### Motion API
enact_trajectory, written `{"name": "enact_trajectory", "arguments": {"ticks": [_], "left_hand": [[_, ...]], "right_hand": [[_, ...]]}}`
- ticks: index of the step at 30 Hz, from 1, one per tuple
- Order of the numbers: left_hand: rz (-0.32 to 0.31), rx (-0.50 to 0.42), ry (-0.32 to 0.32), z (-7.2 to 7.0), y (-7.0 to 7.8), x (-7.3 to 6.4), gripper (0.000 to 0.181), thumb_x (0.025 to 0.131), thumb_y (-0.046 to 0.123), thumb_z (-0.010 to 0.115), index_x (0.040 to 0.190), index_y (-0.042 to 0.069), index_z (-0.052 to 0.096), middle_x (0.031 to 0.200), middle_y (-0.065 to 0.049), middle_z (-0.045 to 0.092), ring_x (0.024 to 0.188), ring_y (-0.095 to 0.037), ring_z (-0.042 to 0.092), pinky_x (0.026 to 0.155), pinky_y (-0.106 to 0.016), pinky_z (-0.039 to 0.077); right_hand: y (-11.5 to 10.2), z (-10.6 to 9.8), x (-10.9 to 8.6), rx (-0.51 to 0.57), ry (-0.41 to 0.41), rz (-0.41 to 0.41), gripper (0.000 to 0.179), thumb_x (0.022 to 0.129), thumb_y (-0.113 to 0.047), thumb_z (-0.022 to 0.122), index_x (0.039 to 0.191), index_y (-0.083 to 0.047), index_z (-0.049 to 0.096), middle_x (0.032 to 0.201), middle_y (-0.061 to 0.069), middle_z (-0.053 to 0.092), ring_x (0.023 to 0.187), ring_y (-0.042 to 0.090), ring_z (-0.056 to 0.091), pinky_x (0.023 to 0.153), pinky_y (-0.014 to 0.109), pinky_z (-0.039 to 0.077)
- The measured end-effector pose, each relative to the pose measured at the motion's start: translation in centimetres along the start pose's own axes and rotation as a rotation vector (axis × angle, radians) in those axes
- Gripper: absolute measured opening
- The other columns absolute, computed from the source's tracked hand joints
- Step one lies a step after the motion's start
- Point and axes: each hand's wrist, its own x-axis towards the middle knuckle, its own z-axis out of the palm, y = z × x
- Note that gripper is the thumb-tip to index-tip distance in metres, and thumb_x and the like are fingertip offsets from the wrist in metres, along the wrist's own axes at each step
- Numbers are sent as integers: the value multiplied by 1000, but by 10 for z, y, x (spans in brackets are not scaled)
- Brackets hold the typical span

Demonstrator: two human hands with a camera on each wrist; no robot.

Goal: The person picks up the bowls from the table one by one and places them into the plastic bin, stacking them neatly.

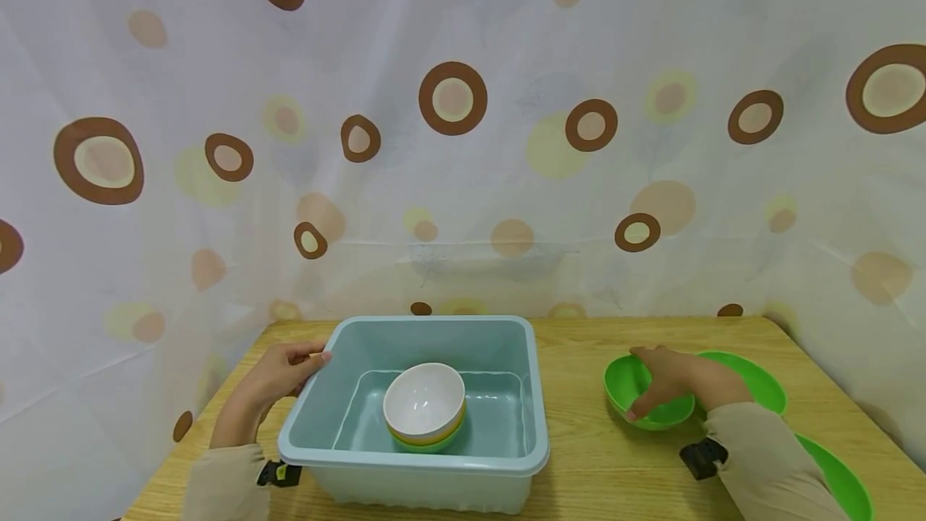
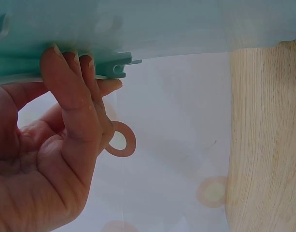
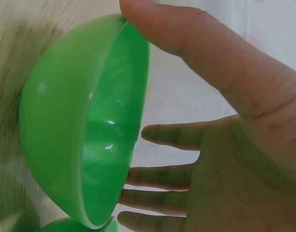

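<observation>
My left hand [image 1: 278,372] grips the left rim of a light blue plastic tub [image 1: 412,461]; the left wrist view shows the fingers [image 2: 73,104] curled up under the rim. A white bowl [image 1: 423,400] sits tilted inside the tub, stacked over a yellow and a green one. To the right of the tub, my right hand [image 1: 680,380] spans a green bowl [image 1: 628,384] standing on the table. Its thumb touches the near rim in the right wrist view, while the straight fingers [image 3: 162,176] reach towards the far side of the bowl [image 3: 56,116].
Two more green dishes, one behind [image 1: 760,384] and one nearer [image 1: 839,477], lie at the right, partly hidden by the right arm. The wooden table [image 1: 579,457] ends at a white curtain [image 1: 506,183] with brown and beige spots.
</observation>
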Motion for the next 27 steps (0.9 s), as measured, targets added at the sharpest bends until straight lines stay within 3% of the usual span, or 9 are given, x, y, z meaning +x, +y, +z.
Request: {"name": "enact_trajectory", "arguments": {"ticks": [11,27], "left_hand": [[2,-11,-8,0,2,-1,54,96,27,61,137,-6,48,93,-8,66,73,-16,62,66,-34,55],[11,-11,-14,-1,0,0,55,97,27,60,138,-7,47,93,-7,66,72,-16,62,64,-33,54]], "right_hand": [[-1,3,4,-4,5,40,109,69,-40,85,145,12,27,140,48,18,127,64,22,92,70,33],[-4,2,8,2,-2,3,104,70,-35,85,144,11,29,139,47,18,126,64,23,89,68,36]]}}
